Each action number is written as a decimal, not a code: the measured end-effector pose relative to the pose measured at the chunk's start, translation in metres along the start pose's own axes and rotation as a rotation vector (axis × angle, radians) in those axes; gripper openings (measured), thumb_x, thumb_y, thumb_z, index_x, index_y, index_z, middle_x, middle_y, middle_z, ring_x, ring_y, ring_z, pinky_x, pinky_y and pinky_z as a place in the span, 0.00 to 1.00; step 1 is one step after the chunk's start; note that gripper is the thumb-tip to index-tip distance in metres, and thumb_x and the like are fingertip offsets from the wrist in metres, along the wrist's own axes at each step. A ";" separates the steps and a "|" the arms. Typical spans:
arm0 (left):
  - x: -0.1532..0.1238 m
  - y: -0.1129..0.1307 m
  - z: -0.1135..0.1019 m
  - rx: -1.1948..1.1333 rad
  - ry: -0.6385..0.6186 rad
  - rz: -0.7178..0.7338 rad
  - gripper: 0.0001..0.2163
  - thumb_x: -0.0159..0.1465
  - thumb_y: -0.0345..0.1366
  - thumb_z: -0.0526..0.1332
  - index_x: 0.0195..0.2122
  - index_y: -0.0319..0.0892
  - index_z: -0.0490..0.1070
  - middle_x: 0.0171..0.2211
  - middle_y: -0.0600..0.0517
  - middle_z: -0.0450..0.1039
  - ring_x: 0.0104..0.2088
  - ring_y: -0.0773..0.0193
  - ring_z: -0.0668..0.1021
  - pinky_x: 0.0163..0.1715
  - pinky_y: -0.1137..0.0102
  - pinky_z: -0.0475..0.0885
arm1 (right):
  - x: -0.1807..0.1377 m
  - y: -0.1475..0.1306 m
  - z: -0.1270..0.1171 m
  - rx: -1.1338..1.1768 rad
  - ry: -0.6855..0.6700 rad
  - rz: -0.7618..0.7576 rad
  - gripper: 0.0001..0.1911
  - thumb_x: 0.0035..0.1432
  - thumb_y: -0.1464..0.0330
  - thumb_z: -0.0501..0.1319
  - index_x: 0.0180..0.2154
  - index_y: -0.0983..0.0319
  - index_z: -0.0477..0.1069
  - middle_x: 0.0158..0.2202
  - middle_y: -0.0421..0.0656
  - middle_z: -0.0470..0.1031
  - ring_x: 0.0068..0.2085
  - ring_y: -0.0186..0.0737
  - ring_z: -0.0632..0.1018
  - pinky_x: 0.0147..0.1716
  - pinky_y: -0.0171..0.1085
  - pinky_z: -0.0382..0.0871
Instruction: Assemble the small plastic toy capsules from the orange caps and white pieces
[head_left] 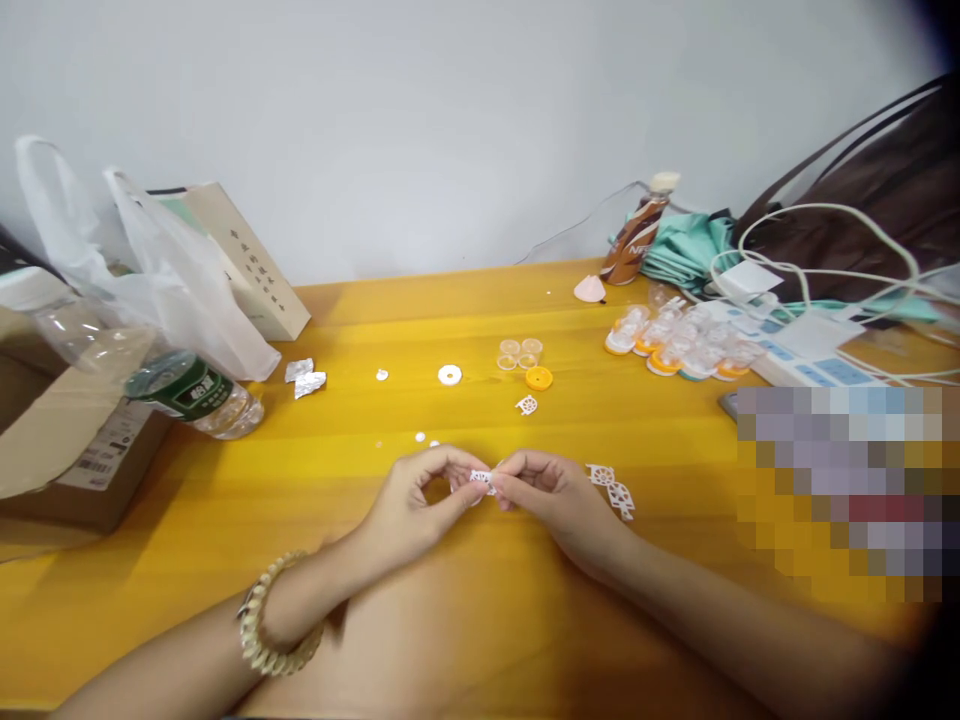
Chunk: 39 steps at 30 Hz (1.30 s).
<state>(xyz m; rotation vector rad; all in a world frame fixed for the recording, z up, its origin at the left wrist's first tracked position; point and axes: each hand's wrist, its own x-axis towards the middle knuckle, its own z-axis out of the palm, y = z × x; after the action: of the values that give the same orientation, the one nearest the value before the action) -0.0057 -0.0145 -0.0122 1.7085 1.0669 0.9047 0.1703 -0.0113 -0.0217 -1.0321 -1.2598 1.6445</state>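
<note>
My left hand (431, 490) and my right hand (547, 490) meet above the wooden table, each pinching a small white openwork plastic piece (482, 479) between thumb and fingers. The fingers cover much of it. Two similar white pieces with spoked wheel patterns (609, 483) lie just right of my right hand. Another such piece (527, 404) rests farther back, below an orange ring-shaped disc (538, 378). A white disc with a central hole (450, 375) and a tiny white part (382, 374) lie beyond my left hand, and small white dots (420, 437) sit nearer it.
Clear round caps (520, 353) stand mid-table. At right are clear-and-orange plastic assemblies (675, 338), a pink cone (589, 289), a brown bottle (636, 235) and a power strip (795, 350) with cables. A water bottle (195, 392), cardboard box (82, 450), plastic bag (187, 290) and foil scraps (307, 380) occupy the left.
</note>
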 end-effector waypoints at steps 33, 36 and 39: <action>0.043 0.008 -0.003 0.688 -0.227 0.182 0.04 0.55 0.32 0.61 0.31 0.39 0.70 0.31 0.49 0.73 0.31 0.62 0.74 0.32 0.69 0.68 | 0.012 -0.016 -0.027 -0.110 0.139 -0.311 0.08 0.46 0.65 0.67 0.29 0.60 0.71 0.32 0.40 0.75 0.36 0.34 0.75 0.43 0.37 0.68; 0.029 0.009 -0.024 0.594 -0.132 0.179 0.05 0.58 0.34 0.60 0.35 0.39 0.70 0.34 0.50 0.73 0.34 0.63 0.74 0.37 0.68 0.69 | 0.014 -0.014 -0.025 -0.094 0.121 -0.242 0.09 0.46 0.64 0.67 0.28 0.61 0.70 0.29 0.39 0.74 0.34 0.34 0.75 0.41 0.37 0.69; 0.015 0.010 -0.038 0.491 -0.042 0.234 0.06 0.60 0.35 0.59 0.37 0.40 0.69 0.35 0.50 0.73 0.35 0.65 0.74 0.39 0.68 0.70 | 0.014 -0.013 -0.019 -0.076 0.121 -0.157 0.11 0.45 0.64 0.68 0.28 0.61 0.69 0.29 0.39 0.74 0.34 0.34 0.75 0.40 0.37 0.69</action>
<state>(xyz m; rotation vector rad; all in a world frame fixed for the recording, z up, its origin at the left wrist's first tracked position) -0.0315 0.0084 0.0109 2.2859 1.1396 0.7842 0.1852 0.0100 -0.0141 -1.0352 -1.2960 1.4046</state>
